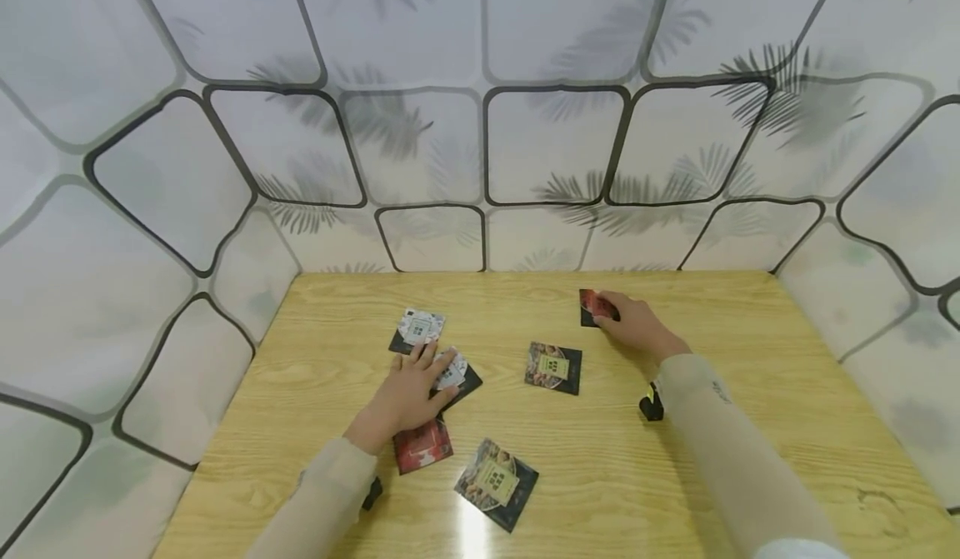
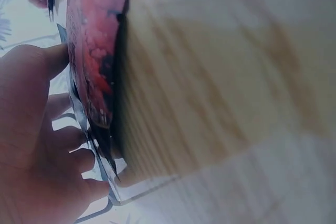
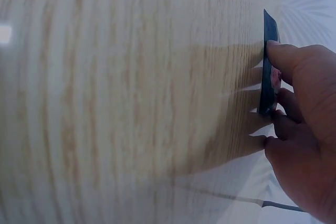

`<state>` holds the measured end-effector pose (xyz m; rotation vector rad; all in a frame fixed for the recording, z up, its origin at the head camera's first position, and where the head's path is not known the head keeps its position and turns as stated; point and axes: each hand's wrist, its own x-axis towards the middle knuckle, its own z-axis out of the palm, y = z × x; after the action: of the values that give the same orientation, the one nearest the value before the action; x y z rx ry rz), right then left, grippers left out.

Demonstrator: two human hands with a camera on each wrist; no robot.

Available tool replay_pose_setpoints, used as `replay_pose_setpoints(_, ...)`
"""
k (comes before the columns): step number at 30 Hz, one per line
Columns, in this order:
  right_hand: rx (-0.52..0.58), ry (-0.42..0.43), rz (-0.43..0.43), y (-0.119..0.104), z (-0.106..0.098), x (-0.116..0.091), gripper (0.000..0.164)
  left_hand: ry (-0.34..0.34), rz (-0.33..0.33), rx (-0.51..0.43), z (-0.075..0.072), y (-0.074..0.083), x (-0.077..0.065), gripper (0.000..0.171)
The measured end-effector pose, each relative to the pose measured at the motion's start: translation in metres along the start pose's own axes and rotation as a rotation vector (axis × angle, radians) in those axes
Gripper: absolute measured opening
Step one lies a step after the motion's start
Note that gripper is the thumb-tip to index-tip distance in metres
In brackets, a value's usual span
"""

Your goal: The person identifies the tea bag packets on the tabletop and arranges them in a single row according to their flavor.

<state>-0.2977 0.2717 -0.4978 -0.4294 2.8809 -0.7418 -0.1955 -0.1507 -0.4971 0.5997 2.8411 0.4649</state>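
Note:
My left hand [image 1: 408, 394] lies with fingers spread over a white-and-black sachet [image 1: 463, 382]. Its fingertips reach the lower edge of another white-and-black sachet [image 1: 417, 329] just beyond. Close below the palm is a red sachet [image 1: 424, 445], which fills the upper part of the left wrist view, its puffy red side [image 2: 97, 40] beside the thumb. At the far right of the table, my right hand [image 1: 633, 326] grips a small red-and-black sachet [image 1: 590, 309]. In the right wrist view, the thumb presses the edge of that sachet [image 3: 269, 87], with the other fingers curled around its far side.
Two dark sachets with yellow labels lie between the hands, one in the middle [image 1: 553, 367] and one nearer the front [image 1: 497, 484]. Under them is a wood-grain table [image 1: 600, 459]. A patterned curtain wall [image 1: 555, 142] rises along its back and sides.

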Motion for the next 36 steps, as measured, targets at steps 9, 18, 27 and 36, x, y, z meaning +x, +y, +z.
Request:
replay_pose_setpoints(9,0.010,-0.003,0.004,0.001,0.004,0.002,0.061,0.051,0.036,0.032,-0.008,-0.004,-0.004,0.064)
replay_pose_setpoints(18,0.007,-0.008,0.008,0.006,0.010,0.005,0.062,0.038,0.057,-0.006,-0.013,-0.013,-0.050,0.066)
replay_pose_setpoints(27,0.014,-0.001,0.016,0.004,0.004,0.001,0.062,-0.025,0.041,-0.038,-0.010,-0.005,-0.084,0.069)
replay_pose_setpoints(36,0.013,0.009,0.009,0.005,0.003,0.000,0.062,-0.007,0.022,-0.042,-0.009,0.004,-0.088,0.067)
